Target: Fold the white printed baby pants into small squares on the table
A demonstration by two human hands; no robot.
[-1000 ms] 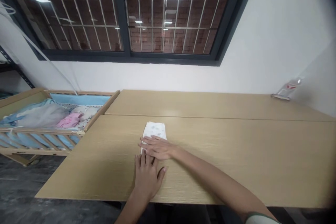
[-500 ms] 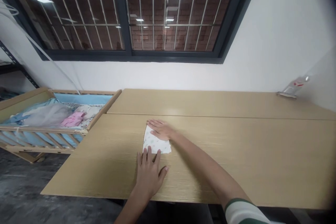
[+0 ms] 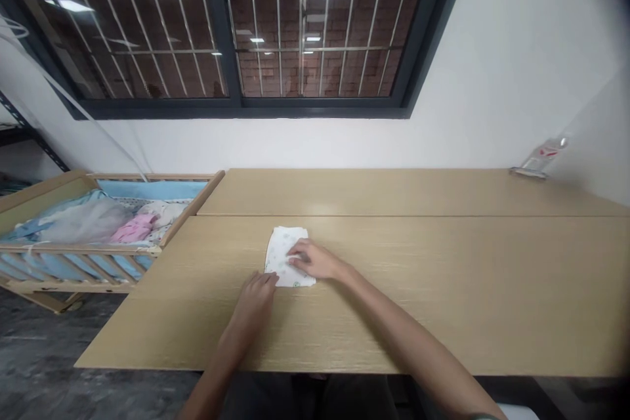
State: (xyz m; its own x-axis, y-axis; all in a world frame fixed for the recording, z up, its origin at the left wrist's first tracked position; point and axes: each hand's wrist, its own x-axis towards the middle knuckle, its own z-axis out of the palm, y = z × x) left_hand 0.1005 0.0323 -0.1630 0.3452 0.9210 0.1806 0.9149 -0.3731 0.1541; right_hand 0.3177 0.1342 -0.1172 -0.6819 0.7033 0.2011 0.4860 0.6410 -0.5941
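Observation:
A small folded white cloth (image 3: 283,246) with a pale print lies flat on the light wood table (image 3: 418,295). At its lower left corner, my left hand (image 3: 254,298) has its fingers close together on the edge, apparently pinching it; the thumb is mostly hidden. My right hand (image 3: 319,260) reaches in from the right and rests over the cloth's right side. Its fingers are bent and the thumb stands apart from them, with cloth showing in between.
To the left stands a wooden crib (image 3: 162,249) with blue lining, a pink cloth (image 3: 135,228) and other fabrics inside. A clear bottle (image 3: 544,156) lies tilted at the back right, near the wall. A barred window (image 3: 315,33) is above the table.
My right hand has drawn back from the cloth's top edge to its right side, its flat fingers now bent. My left hand has shifted left to the lower left corner, its spread fingers now together.

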